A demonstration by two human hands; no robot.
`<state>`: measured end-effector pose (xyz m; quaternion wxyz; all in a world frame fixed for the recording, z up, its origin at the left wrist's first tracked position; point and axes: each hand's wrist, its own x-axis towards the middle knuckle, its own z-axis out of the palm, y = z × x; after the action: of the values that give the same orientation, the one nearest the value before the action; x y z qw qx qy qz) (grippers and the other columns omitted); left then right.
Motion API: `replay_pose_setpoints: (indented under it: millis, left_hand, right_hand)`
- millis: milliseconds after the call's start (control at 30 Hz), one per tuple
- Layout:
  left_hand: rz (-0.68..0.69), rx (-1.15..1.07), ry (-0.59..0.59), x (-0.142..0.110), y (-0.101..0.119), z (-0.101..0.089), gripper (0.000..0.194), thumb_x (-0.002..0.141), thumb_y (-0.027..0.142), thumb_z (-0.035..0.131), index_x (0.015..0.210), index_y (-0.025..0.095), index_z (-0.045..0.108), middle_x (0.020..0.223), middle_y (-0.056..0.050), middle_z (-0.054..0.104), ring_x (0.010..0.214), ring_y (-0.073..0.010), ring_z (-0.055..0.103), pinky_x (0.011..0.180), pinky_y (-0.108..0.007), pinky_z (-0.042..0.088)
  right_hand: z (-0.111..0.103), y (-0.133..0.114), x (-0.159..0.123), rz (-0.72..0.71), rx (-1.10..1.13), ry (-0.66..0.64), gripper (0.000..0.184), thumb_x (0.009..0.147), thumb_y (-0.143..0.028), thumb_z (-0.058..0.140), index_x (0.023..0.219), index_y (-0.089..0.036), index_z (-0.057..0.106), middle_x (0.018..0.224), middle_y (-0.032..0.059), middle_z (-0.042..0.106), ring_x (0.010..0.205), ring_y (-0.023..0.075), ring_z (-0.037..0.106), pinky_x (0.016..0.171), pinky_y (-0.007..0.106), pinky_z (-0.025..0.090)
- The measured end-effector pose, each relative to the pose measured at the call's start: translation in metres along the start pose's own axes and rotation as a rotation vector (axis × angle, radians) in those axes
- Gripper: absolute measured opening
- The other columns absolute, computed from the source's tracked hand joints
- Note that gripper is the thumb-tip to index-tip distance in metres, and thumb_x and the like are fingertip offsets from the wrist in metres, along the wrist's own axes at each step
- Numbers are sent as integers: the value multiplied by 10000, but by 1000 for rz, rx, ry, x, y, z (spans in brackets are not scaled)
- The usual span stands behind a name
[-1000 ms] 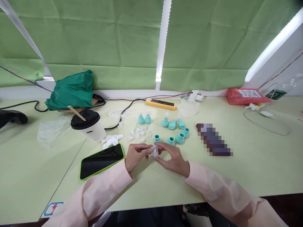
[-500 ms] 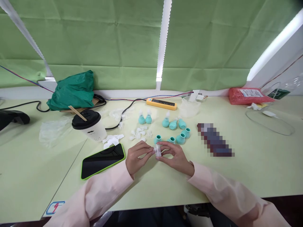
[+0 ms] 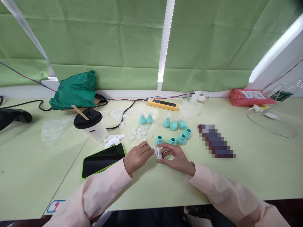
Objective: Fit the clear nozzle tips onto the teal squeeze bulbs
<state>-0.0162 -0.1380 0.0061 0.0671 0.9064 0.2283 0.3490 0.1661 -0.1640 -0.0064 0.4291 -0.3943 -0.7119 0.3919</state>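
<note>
Front-L of the phone (image 3: 101,161), a table sticker (image 3: 56,206) reads a red "9"; behind-L of it, a lidded cup (image 3: 91,128) w/ moustache-like logo, no brand legible. Just R of the phone, left hand (image 3: 138,157), fingertips bunched at the side of a clear cylinder (image 3: 158,153); can't tell if they pinch anything. Right hand (image 3: 176,159), further R, is clamped on that cyl., thumb under, fingers over, prob. to steady it. Behind-R of the phone, open-mouthed teal bulbs (image 3: 181,139), prob. kept within reach; far R, red packet (image 3: 251,101), label (image 3: 253,94) illegible.
</note>
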Motion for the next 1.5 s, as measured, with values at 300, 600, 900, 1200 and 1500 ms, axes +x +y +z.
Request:
replay_pose_setpoints:
  millis: [300,600,900,1200,1500]
  left_hand:
    - [89,14,-37,4,2,-4,118,752,106,420,707,141,523,605,-53,552,620,-130,446,559,-251,410]
    - [-192,-78,300,2,10,-1,98,678,102,485,603,164,482,528,2,485,550,-104,425,511,-226,390]
    - [-442,205,27,-5,-20,14,112,664,95,450,580,145,503,587,-20,537,591,-119,496,550,-229,434]
    - [-421,379,-213,-11,-37,28,129,735,106,442,718,130,567,705,-54,583,719,-150,514,627,-243,440]
    - [-444,557,-363,-9,-32,24,191,754,46,394,857,106,543,839,-109,534,847,-217,461,545,-258,436]
  right_hand:
    - [-1,-3,0,61,55,-71,414,580,-235,657,972,-170,538,670,-6,595,591,105,560,628,284,525]
    - [8,-6,-1,13,13,164,368,637,-237,614,979,-175,495,689,12,586,625,131,573,597,280,518]
    - [-25,-20,32,-196,-622,196,398,744,-253,481,1135,-202,428,850,35,582,642,138,523,614,288,452]
    - [15,-23,65,-128,-1302,-141,343,777,-279,439,1088,-134,448,863,123,596,896,278,461,781,443,282]
    - [-25,-34,58,-164,-1196,-88,378,771,-336,432,1105,-161,457,1042,97,548,929,242,466,797,369,330]
